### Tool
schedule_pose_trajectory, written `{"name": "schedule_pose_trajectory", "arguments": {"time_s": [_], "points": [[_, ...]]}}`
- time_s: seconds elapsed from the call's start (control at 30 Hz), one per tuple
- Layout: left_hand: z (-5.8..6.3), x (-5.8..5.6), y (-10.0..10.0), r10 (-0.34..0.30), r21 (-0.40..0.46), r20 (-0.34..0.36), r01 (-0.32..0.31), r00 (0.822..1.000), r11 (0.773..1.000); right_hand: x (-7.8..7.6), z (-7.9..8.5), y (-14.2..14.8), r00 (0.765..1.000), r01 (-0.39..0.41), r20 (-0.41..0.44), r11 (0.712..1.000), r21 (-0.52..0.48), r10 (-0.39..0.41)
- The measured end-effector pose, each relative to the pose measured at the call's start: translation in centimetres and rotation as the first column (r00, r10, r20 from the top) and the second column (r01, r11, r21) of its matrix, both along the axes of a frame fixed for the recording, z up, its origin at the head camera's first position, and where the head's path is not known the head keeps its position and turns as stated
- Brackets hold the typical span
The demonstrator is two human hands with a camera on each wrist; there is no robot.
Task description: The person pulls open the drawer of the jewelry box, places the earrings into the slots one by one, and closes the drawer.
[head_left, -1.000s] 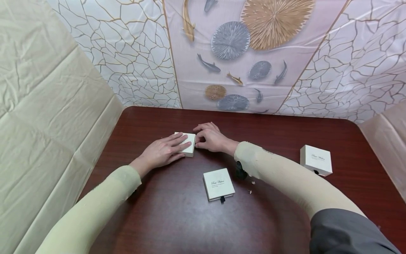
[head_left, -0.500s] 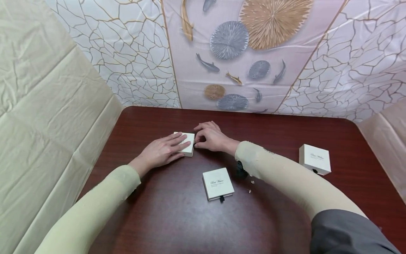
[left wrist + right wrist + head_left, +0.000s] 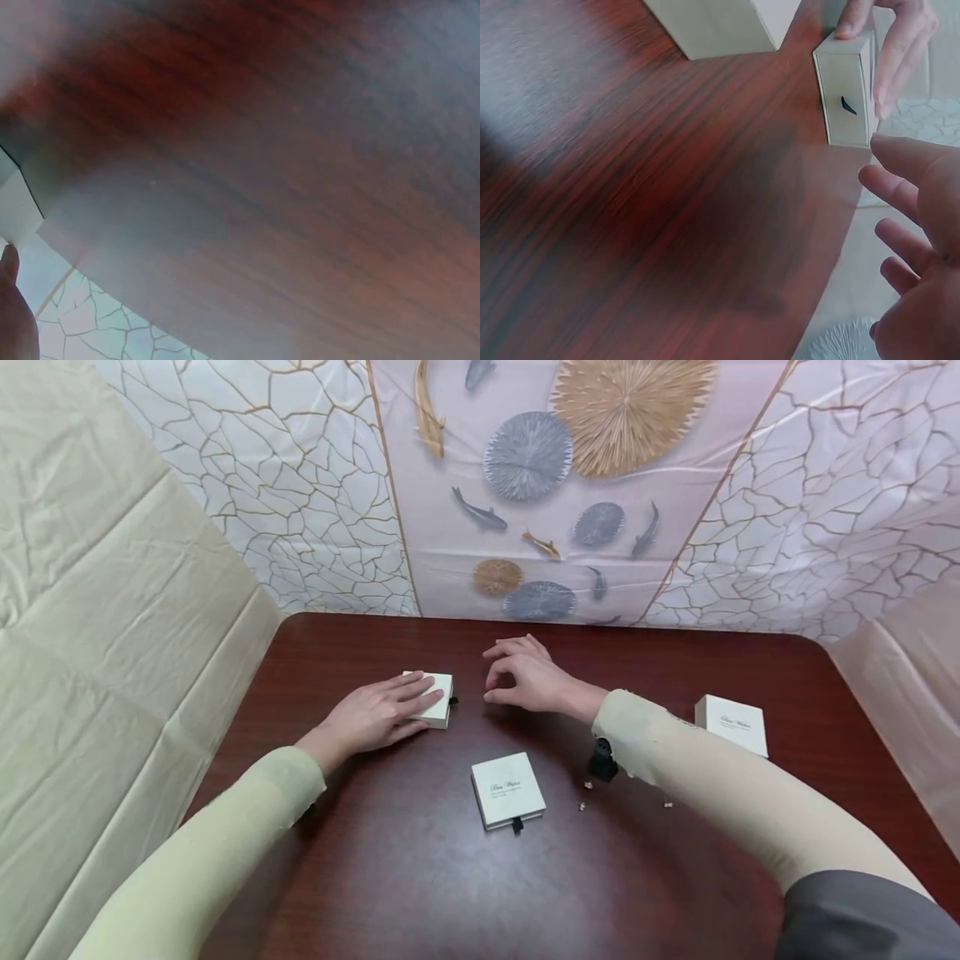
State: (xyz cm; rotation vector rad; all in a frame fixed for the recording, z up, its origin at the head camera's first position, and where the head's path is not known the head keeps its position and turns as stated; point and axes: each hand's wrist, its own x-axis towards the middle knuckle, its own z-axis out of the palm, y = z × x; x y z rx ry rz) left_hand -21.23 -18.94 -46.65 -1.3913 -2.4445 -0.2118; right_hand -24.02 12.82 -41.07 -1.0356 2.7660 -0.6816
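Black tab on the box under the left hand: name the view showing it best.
The right wrist view: there the black tab is largest, its face of the box turned to the camera. The head view shows it small, at the box's edge; the left wrist view misses it.

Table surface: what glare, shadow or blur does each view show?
Head view: pale glare on the near table, shadow below the right hand; left wrist view: haze and soft blur; right wrist view: glare at left, dark shadow near the middle.

Reddish-brown table [image 3: 405,885], fish-patterned backdrop [image 3: 517,493]
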Motion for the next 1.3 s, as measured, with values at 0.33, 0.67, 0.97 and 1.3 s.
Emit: {"name": "schedule_pose_trajectory", "arguments": {"time_s": [0.33, 0.67, 0.97, 1.3], "points": [[1.9, 0.5, 0.9, 0.009, -0.046, 0.028, -0.007, 1.000, 0.999, 1.9, 1.1, 2.9, 1.000, 0.013, -0.018, 0.998, 0.059, -0.012], [3.5, 2.0, 3.1, -0.083, -0.055, 0.026, 0.084, 0.996, 0.995, 4.1, 1.3, 4.6, 0.998, 0.013, -0.068, 0.997, 0.079, -0.007], [3.7, 4.2, 5.3, -0.175, -0.090, 0.046, 0.178, 0.984, 0.980, 6.2, 1.5, 6.2, 0.995, 0.025, -0.095, 0.994, 0.107, -0.015], [3.5, 5.8, 6.9, -0.270, -0.135, 0.090, 0.281, 0.959, 0.950, 8.3, 1.0, 8.1, 0.990, 0.004, -0.140, 0.996, 0.085, 0.008]]}}
